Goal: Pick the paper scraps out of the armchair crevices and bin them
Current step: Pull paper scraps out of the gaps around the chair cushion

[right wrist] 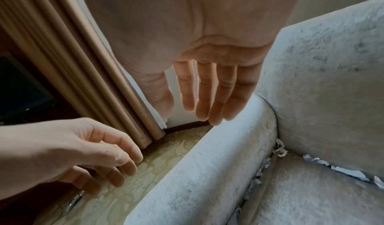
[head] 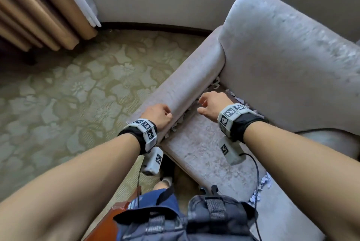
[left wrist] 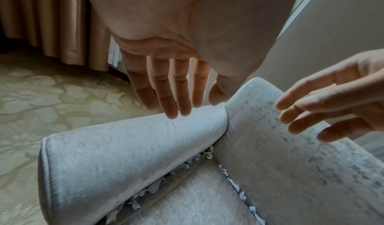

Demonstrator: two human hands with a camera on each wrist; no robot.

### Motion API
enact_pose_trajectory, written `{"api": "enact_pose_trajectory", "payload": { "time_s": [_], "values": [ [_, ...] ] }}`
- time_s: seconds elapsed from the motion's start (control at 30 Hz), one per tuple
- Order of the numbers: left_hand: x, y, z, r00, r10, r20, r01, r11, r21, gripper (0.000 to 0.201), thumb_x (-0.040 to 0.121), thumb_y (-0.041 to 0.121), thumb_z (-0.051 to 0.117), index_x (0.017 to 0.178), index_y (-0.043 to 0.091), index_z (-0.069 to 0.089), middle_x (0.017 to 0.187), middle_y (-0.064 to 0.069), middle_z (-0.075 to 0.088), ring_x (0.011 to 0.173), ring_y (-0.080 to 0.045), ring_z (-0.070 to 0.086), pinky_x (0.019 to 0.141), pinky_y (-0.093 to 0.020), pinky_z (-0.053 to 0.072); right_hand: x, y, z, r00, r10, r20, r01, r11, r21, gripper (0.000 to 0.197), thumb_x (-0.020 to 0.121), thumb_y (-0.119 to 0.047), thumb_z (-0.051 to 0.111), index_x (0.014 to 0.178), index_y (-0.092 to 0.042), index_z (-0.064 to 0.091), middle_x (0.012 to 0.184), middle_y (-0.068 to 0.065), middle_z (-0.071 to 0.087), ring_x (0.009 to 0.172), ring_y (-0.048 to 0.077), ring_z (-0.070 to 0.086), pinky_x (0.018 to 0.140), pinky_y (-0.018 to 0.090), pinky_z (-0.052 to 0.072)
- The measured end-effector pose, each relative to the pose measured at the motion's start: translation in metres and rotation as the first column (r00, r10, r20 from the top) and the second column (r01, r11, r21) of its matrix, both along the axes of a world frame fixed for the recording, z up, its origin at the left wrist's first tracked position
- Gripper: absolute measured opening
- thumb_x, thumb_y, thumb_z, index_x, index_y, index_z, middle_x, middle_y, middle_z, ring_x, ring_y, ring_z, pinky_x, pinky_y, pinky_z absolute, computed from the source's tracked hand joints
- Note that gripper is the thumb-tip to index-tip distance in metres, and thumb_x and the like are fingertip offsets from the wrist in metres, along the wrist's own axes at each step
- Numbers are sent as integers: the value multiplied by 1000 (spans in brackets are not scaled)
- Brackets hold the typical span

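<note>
Head view: both hands hover over the armchair (head: 272,55), left hand (head: 158,115) above the armrest, right hand (head: 211,104) above the seat. Wrist views: fingers (left wrist: 166,88) straight, apart, empty; scraps (right wrist: 259,171) line the crevice below them.

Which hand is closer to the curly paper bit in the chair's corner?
Right. The right hand hovers over the seat just in front of the curly scrap; the left hand is farther away, over the armrest.
</note>
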State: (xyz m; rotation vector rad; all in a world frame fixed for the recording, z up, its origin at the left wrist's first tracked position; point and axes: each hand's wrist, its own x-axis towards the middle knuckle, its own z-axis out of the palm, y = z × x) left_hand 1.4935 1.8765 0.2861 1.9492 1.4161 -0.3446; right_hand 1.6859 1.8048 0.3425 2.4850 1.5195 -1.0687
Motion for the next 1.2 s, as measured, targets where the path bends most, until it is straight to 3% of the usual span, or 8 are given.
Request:
{"api": "enact_pose_trajectory", "payload": {
  "time_s": [0.33,0.6,0.73,0.87,1.0,1.1,1.2],
  "values": [
    [9,8,-46,998,59,-35,-63,990,-125,16,86,28,56,97,28,68,99,1,74,96,-24,66,88,-35,54,5,19,-58,994,-57,-94,51,997,-59,32,82,-39,66,111,-25,65,108,-1,69,106,22,62,93,36,51],
    [17,-18,-134,980,173,-94,-187,968,-169,27,86,33,55,112,29,65,111,2,71,105,-25,64,94,-39,51,3,16,-170,978,23,-206,-45,994,-102,27,82,-38,66,107,-28,66,101,-3,71,100,20,64,90,35,52],
    [17,-49,-202,968,189,-168,-223,952,-212,43,90,37,54,131,26,54,124,-3,65,116,-29,58,99,-38,46,-2,4,-238,964,42,-263,-77,989,-125,28,83,-37,67,107,-24,65,98,-5,71,97,18,64,88,32,52],
    [13,-74,-269,864,449,-227,-493,847,-200,55,92,40,54,140,14,46,133,-10,59,125,-31,52,103,-37,41,-7,-11,-303,946,40,-322,-93,984,-152,32,85,-39,66,111,-21,65,99,-5,70,96,15,64,84,25,48],
    [18,-79,-320,797,561,-223,-598,783,-172,66,94,41,55,146,8,32,143,-21,41,131,-39,41,106,-41,33,-14,-20,-348,939,67,-337,-132,976,-175,32,85,-40,64,113,-23,63,94,-10,68,94,14,63,85,26,49],
    [30,-76,-343,763,607,-222,-642,751,-154,60,97,44,50,141,6,37,138,-24,43,127,-41,44,103,-43,35,-16,-20,-369,933,105,-344,-172,970,-170,32,85,-41,64,112,-23,64,91,-11,68,91,14,64,87,29,50],
    [38,-73,-363,666,723,-185,-744,662,-91,55,96,47,49,131,5,50,130,-23,53,120,-40,50,96,-39,39,-15,-15,-386,935,111,-337,-176,970,-169,31,85,-40,65,110,-22,65,89,-10,68,89,14,64,85,26,49]
  ]
}}
